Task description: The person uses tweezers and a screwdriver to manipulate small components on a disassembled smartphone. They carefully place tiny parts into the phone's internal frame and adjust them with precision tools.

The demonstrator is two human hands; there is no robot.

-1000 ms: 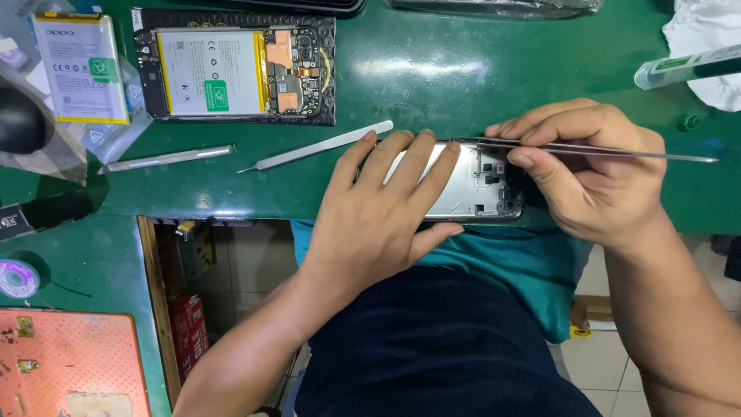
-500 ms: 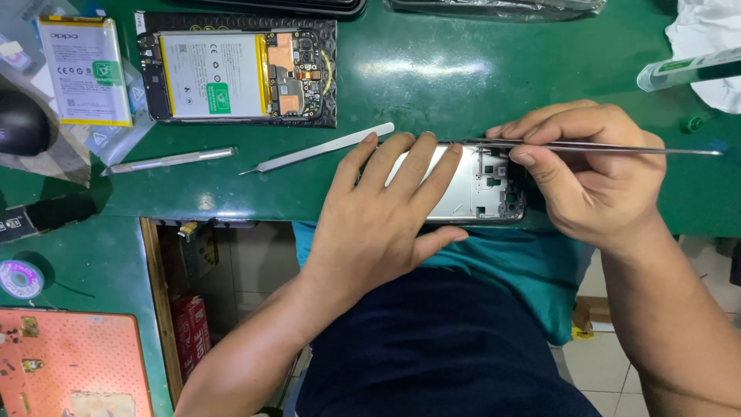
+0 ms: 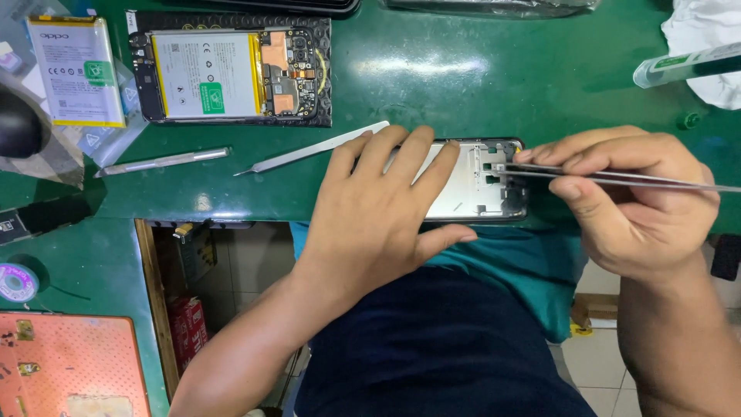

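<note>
One green workbench (image 3: 478, 85) fills the upper part of the view. On it lie two opened phone bodies. The first, a disassembled phone (image 3: 231, 76) with its battery and circuit boards exposed, lies near the far left edge. The second, a silver phone frame (image 3: 478, 181), sits at the near edge of the bench, in front of the person.

Two hands work on that frame. The left hand (image 3: 382, 212) lies flat on it, fingers spread apart, palm pressing down, the thumb hooked under the near edge. The right hand (image 3: 629, 205) is closed around one pair of metal tweezers (image 3: 617, 177), thumb and fingers pinched together on the shaft; the tips touch the frame's right end, by its small cut-outs.

One loose battery (image 3: 76, 71) lies left of the disassembled phone. Two slim metal pry tools rest between that phone and the left hand: a flat spudger (image 3: 309, 148) just beside the fingertips, and a handled one (image 3: 164, 161) further left. One orange mat (image 3: 69, 363) sits at lower left, with one small solder reel (image 3: 17, 282) above it.
</note>
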